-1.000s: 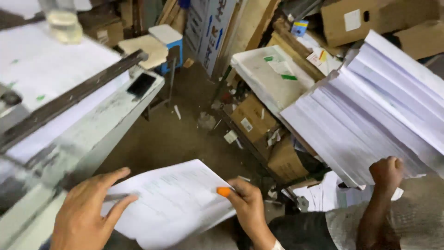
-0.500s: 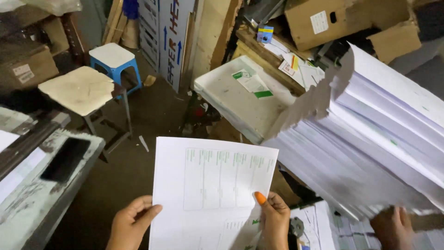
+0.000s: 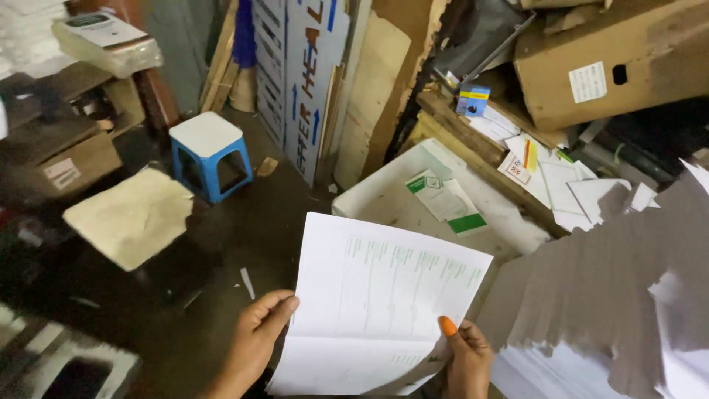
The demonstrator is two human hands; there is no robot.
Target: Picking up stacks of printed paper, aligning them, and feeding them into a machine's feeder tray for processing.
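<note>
Left hand (image 3: 255, 347) fingers pinch printed sheet (image 3: 380, 303) at 9 o'clock edge | right hand (image 3: 467, 362) grips 5 o'clock corner, orange-tipped thumb on top | sheet held above floor, paper stack (image 3: 598, 310) at 3 o'clock | best kept flat, edges level.

Left hand (image 3: 255, 343), right hand (image 3: 465, 362) hold printed sheets (image 3: 377, 307); blue stool (image 3: 210, 155) beyond.

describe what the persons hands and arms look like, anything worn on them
Both hands are bare: no gloves, rings or watch show. The left hand runs into a bare forearm with no sleeve in view. The right hand has an orange cap or cover on its thumb tip; its wrist is cut off by the frame edge.
</note>
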